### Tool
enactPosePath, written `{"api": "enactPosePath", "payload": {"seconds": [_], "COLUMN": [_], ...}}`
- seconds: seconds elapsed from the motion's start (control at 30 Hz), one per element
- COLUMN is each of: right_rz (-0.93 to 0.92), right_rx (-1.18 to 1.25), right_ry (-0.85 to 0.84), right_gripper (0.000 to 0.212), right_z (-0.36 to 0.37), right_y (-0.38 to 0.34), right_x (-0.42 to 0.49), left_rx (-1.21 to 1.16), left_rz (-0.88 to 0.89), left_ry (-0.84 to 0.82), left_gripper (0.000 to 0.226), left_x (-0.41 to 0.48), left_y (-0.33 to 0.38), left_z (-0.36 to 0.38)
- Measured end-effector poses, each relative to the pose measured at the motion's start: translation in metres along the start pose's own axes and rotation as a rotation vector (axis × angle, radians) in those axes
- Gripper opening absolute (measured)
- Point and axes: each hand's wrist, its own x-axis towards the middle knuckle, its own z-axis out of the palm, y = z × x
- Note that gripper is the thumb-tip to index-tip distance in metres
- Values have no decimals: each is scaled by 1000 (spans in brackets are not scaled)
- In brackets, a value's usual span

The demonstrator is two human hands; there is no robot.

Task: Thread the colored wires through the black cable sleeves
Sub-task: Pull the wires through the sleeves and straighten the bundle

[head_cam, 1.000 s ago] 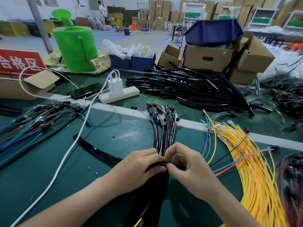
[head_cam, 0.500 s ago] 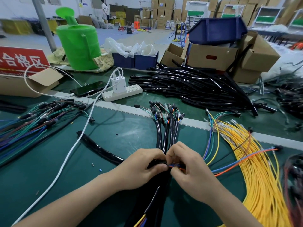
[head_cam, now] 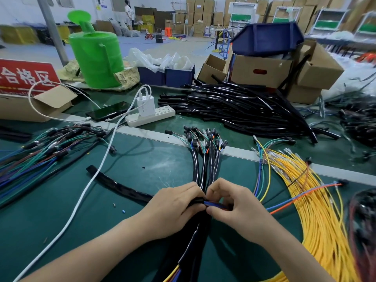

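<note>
At 6 o'clock on the green table (head_cam: 142, 159), the left hand (head_cam: 173, 210) curls round the open end of one shiny black sleeve (head_cam: 196, 201). The right hand (head_cam: 240, 212) pinches two thin wires right at that end, one blue wire (head_cam: 213, 204) and one orange wire (head_cam: 272, 212). Both run off toward 3 o'clock by the yellow wires (head_cam: 317, 200), too many to count, and a big pile of black sleeves (head_cam: 244, 106) lies at 1 o'clock.

Fed leftward into the mouth of a glossy black flexible cable sleeve (head_cam: 195, 201): thin blue and orange wires (head_cam: 213, 204), trailing right.
</note>
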Motion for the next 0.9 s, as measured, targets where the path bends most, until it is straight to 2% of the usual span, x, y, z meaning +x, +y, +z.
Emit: {"api": "enactPosePath", "payload": {"seconds": [0.17,0.27,0.33,0.5,0.6,0.9], "right_rz": [-237,-279,-277,-207,-195,-195], "right_rx": [-150,-168,-147,-89,-79,-58], "right_ry": [122,180,193,227,220,217], "right_gripper": [18,11,8,12,12,13], "right_z": [6,7,7,7,8,8], "right_y": [-2,0,3,5,5,1], "right_x": [1,0,0,1,1,-1], "left_rx": [-389,-494,-473,-247,-168,-145], "left_rz": [-167,-210,-185,-65,-7,32], "left_ry": [-73,-104,-72,81,83,120], "left_gripper": [18,10,11,19,20,12], "left_x": [6,6,5,3,3,4], "left_y": [-2,-3,-4,-6,-6,-2], "left_z": [-7,-9,-7,-1,-3,-7]}}
